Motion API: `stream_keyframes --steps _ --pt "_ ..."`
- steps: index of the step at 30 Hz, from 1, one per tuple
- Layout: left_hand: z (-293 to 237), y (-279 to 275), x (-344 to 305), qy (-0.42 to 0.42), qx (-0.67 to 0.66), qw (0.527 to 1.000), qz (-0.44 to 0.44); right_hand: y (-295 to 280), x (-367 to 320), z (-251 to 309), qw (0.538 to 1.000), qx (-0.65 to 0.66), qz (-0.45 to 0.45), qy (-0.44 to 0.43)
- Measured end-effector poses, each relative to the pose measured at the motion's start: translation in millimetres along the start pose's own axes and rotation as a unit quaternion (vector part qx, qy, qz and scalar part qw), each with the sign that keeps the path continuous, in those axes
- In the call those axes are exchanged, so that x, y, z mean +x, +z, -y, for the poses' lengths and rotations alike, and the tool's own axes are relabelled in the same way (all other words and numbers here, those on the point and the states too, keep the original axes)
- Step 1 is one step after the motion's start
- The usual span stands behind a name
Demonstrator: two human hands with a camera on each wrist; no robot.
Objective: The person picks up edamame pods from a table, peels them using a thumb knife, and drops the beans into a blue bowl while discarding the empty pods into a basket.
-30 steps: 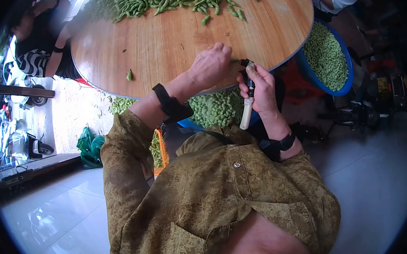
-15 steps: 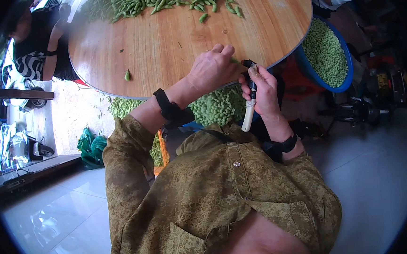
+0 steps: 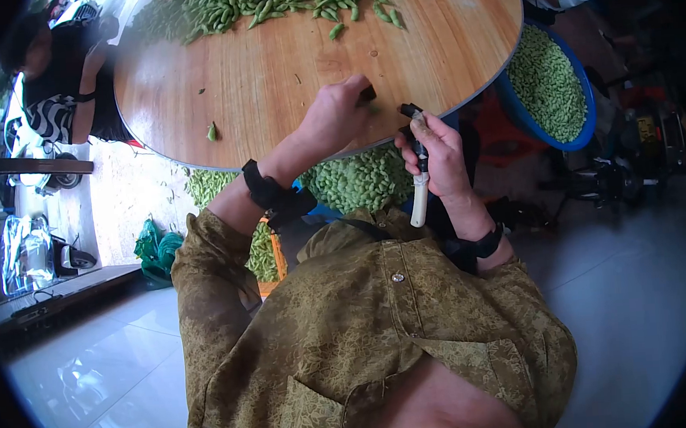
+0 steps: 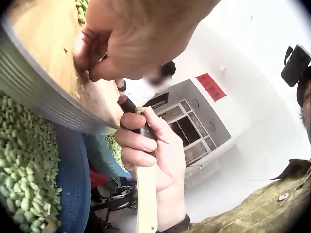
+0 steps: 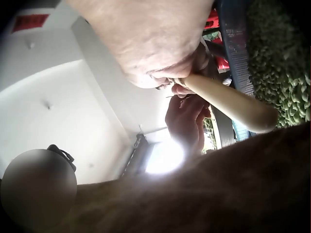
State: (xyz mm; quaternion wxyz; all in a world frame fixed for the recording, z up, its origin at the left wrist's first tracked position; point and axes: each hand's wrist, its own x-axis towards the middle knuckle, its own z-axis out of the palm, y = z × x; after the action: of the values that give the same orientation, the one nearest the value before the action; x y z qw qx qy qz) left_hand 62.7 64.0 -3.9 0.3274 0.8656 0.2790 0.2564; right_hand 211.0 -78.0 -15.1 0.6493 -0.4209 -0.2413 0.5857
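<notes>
Seemingly, bean shelling is in hand; for the next move, a pod would need to be presented to the tip of the tool. The tool is gripped in the right hand, fingers wrapped around it, its dark tip by the near edge of the tabletop. The left hand is held over that edge, apart from the tip, fingers curled; whether anything is pinched there cannot be told through the blur. The heap of pods is spread along the far edge, well beyond both hands; a lone pod is left near the left edge. Beans are gathered below the near edge.
</notes>
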Motion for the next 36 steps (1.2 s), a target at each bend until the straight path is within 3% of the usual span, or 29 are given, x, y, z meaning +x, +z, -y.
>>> stream_keyframes --steps 2,3,4,5,8,14,21,26,31,33,36 --pt "-2 -5 -5 -0.027 -0.055 0.998 0.005 5 0 0 1.0 0.001 0.005 0.004" --pt "-6 -7 -8 -0.114 -0.244 0.963 0.009 8 0 0 1.0 0.003 0.011 0.017" --pt "-11 -9 -11 -0.196 -0.422 0.885 0.013 9 -1 -1 0.999 0.004 0.017 0.03" --pt "-16 -8 -15 -0.196 -0.423 0.885 0.013 11 -1 -1 0.999 0.003 0.016 0.031" --pt "-27 -9 -24 -0.191 -0.442 0.876 0.01 16 0 -3 0.991 0.043 0.125 0.024" --pt "-30 -15 -36 -0.297 -0.436 0.849 0.016 31 -4 -1 0.991 0.054 0.115 0.042" --pt "-20 -16 -47 -0.225 -0.449 0.864 0.038 31 -1 -3 0.974 0.122 0.165 0.091" --pt "-14 -16 -50 -0.187 -0.469 0.863 0.041 33 -1 0 0.975 0.114 0.157 0.107" --pt "-17 -18 -55 -0.155 -0.417 0.895 0.038 33 0 5 0.978 0.087 0.164 0.097" --pt "-15 -21 -55 -0.167 -0.438 0.882 0.049 38 -3 9 0.983 -0.019 0.164 0.075" --pt "-11 -23 -55 -0.19 -0.469 0.86 0.066 38 -5 10 0.978 0.044 0.178 0.101"
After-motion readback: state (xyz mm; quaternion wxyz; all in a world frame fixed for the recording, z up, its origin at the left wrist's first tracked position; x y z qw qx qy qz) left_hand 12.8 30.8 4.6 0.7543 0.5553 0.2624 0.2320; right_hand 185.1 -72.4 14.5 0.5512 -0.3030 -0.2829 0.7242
